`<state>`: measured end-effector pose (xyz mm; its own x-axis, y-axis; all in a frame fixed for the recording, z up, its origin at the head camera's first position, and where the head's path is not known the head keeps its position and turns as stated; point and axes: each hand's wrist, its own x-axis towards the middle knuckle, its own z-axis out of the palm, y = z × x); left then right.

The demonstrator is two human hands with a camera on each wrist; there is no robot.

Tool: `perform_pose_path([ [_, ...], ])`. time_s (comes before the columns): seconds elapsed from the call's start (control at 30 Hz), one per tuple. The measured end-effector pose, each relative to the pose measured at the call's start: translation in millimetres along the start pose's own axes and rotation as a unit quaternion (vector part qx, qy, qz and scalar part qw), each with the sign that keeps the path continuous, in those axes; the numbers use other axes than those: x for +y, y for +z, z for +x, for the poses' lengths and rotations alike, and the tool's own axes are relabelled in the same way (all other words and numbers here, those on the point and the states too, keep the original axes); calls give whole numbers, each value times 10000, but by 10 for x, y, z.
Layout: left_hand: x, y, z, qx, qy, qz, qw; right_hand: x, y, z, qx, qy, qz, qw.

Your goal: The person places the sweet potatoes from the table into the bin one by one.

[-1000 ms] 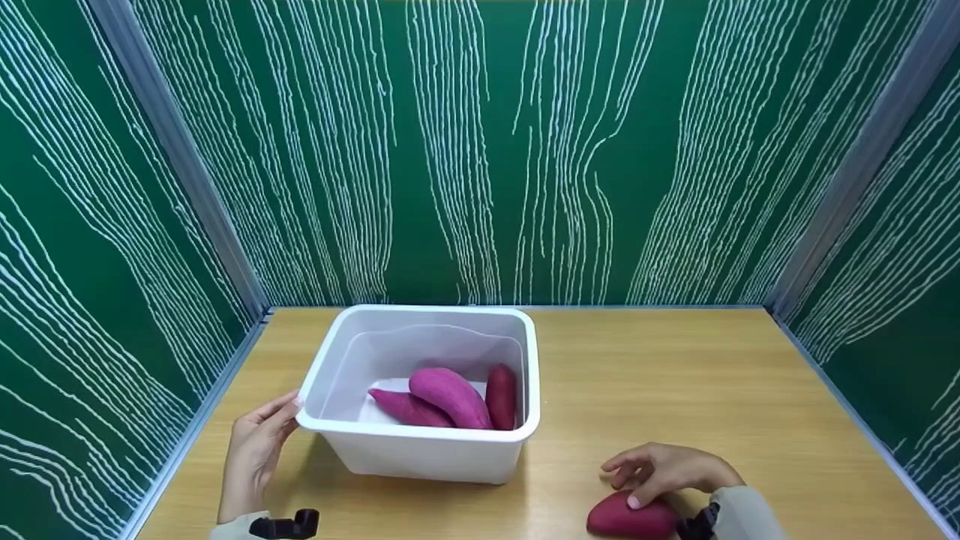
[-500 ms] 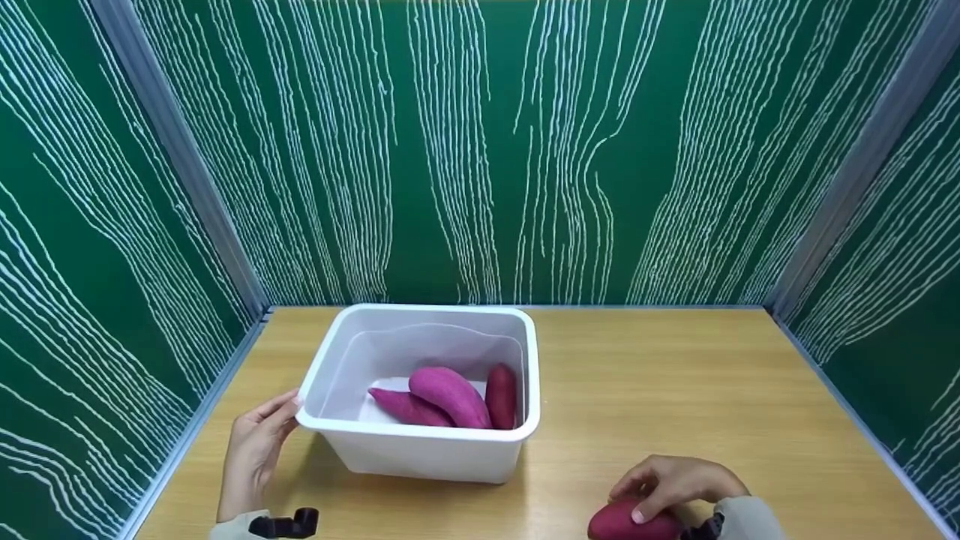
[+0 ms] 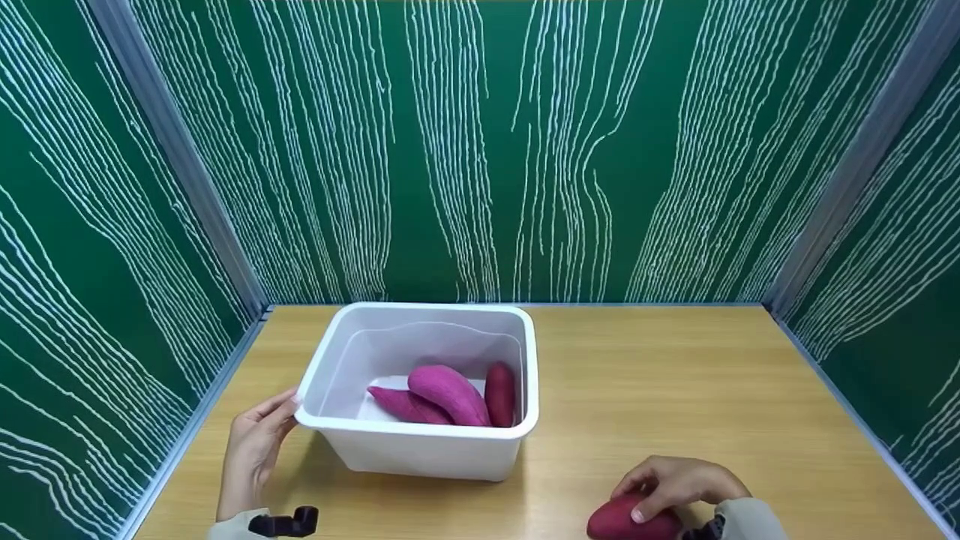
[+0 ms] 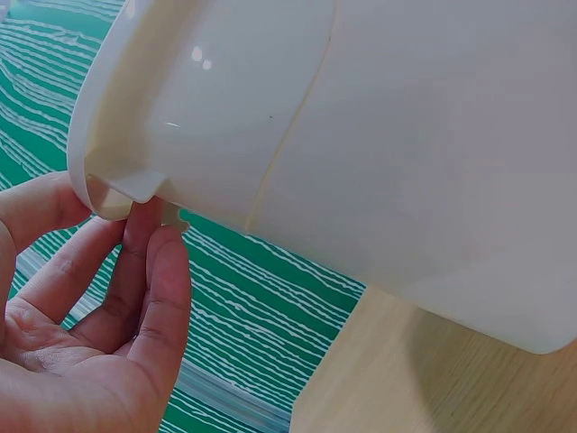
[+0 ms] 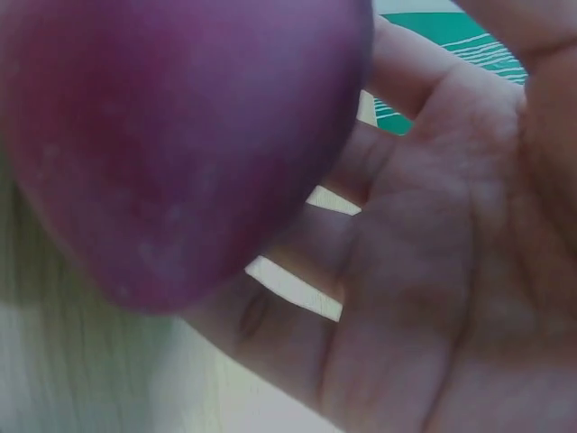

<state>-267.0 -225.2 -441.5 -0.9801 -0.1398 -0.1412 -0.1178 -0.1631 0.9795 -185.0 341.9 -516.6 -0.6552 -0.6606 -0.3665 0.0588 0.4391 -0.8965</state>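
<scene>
My left hand (image 3: 255,446) pinches the rim of a white plastic bin (image 3: 420,454) at its near left corner; the left wrist view has the thumb on one side of the rim and fingers beneath. Inside the bin lie a bright purple sweet potato (image 3: 450,394), a darker pointed one (image 3: 409,406) partly under it, and a dark red sweet potato (image 3: 500,394) by the right wall. At the front right, my right hand (image 3: 679,481) grips another red sweet potato (image 3: 626,519), thumb on top and fingers round its far side. In the right wrist view this sweet potato (image 5: 180,135) hides the fingertips.
A wooden table (image 3: 660,375) carries the bin. Green panels with white wavy lines (image 3: 525,150) enclose the back and both sides, joined by grey metal posts (image 3: 180,150).
My right hand's fingers have come down from above the sweet potato and closed round it. The left hand and the bin stay where they were.
</scene>
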Motion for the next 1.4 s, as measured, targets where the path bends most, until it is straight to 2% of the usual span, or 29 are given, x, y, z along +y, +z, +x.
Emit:
perform_pose_path([
  [0.07, -5, 4, -3, -58, 84, -111, 9999, 6, 1, -1, 27, -27, -35, 10000],
  [0.47, -7, 0, 6, -24, -24, 47, 10000, -17, 11, 1, -7, 95, 75, 9999],
  [0.8, 9, -27, 3, 0, -162, 180, 9997, -33, 5, 3, -83, -24, 91, 9999],
  [1.07, -2, -4, 10, 6, 22, -102, 9999, -38, 8, -4, -88, -159, -9, 9998],
  [1.4, -2, -4, 8, 114, -62, 95, 9999, -30, 30, -17, -11, -83, -1, 10000],
])
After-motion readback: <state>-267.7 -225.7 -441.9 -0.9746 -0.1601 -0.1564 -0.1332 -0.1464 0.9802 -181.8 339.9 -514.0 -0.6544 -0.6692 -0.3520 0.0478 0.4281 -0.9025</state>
